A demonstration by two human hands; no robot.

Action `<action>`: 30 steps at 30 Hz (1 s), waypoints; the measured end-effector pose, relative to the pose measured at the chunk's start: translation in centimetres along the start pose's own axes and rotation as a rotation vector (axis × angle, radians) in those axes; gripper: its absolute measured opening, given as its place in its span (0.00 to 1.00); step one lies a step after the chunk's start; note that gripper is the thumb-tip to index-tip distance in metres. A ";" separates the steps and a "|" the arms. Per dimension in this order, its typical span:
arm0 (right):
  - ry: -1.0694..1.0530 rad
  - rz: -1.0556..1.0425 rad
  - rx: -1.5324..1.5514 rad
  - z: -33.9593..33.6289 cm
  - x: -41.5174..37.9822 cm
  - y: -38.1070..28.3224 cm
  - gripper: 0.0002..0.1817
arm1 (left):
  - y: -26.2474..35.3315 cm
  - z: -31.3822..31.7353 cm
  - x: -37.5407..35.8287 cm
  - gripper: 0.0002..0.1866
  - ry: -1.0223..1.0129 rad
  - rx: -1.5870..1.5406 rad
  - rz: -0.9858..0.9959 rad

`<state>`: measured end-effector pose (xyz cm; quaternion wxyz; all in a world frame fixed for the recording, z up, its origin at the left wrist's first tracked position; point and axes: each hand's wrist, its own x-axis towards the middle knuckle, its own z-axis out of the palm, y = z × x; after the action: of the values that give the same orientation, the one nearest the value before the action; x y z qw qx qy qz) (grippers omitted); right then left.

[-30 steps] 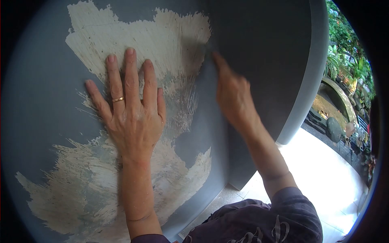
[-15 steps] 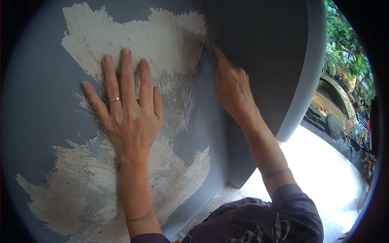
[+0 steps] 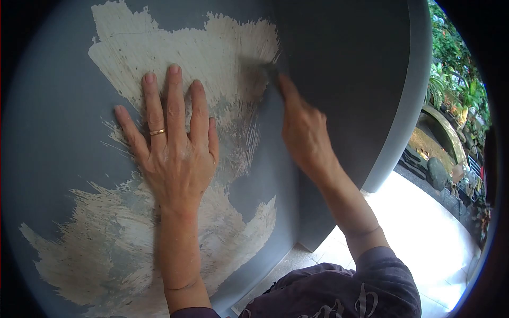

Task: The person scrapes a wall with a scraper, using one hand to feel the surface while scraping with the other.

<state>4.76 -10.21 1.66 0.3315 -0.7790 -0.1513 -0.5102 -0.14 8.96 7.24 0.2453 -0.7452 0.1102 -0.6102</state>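
My left hand [image 3: 177, 143] lies flat with fingers spread on the grey wall [image 3: 63, 143], over a rough pale patch [image 3: 175, 45] where the grey coating is gone. A gold ring is on one of its fingers. To the right, my right hand [image 3: 306, 130] is closed around a scraper [image 3: 271, 71], index finger stretched along it. The scraper's blade is blurred and meets the pale patch near its right edge. Most of its handle is hidden inside the hand. A second, larger scraped patch [image 3: 111, 244] spreads below, partly behind my left forearm.
A dark wall face [image 3: 344, 63] meets the grey wall at a corner on the right and ends in a rounded edge [image 3: 395, 122]. Beyond it are a bright tiled floor [image 3: 408, 233], green plants [image 3: 456, 47] and a grey stone [image 3: 436, 174].
My right hand has moved the scraper slightly down and to the left across the pale patch. My left hand stays in place on the wall; the view has shifted a little.
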 end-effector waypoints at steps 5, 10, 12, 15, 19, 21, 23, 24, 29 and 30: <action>-0.109 0.086 0.040 -1.0 2.0 1.1 0.28 | 0.1 0.0 0.0 0.24 0.005 -0.002 -0.002; -0.080 -0.111 -0.064 -0.6 -1.4 -1.8 0.28 | 0.1 0.0 0.1 0.24 0.011 0.004 -0.005; -0.096 -0.014 0.001 -0.7 0.0 -0.3 0.29 | 0.1 0.1 0.1 0.23 0.010 -0.002 -0.004; -0.135 0.055 -0.004 -1.2 1.1 -0.3 0.28 | 0.1 0.1 0.1 0.23 0.016 -0.006 -0.006; -0.090 -0.083 -0.054 -1.1 -0.2 -1.2 0.26 | 0.2 0.0 0.2 0.23 0.000 -0.004 -0.015; -0.119 -0.034 -0.048 -1.4 0.2 -1.2 0.27 | 0.2 0.0 0.2 0.23 0.007 0.002 -0.014; -0.157 0.094 -0.020 -1.7 2.2 -0.2 0.28 | 0.2 0.0 0.1 0.23 0.009 0.000 -0.009; -0.152 0.079 -0.006 -1.8 2.3 -0.2 0.28 | 0.2 0.0 0.1 0.23 0.011 0.000 -0.010; -0.105 -0.120 -0.075 -1.3 -0.2 -1.6 0.26 | 0.2 0.1 0.1 0.24 0.001 0.011 -0.015; -0.080 -0.117 -0.051 -1.2 -0.1 -1.4 0.24 | 0.2 0.1 0.1 0.24 -0.001 0.011 -0.011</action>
<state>3.06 -10.00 2.41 0.2749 -0.7968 -0.1966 -0.5009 -0.04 8.76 7.22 0.2460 -0.7448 0.1026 -0.6118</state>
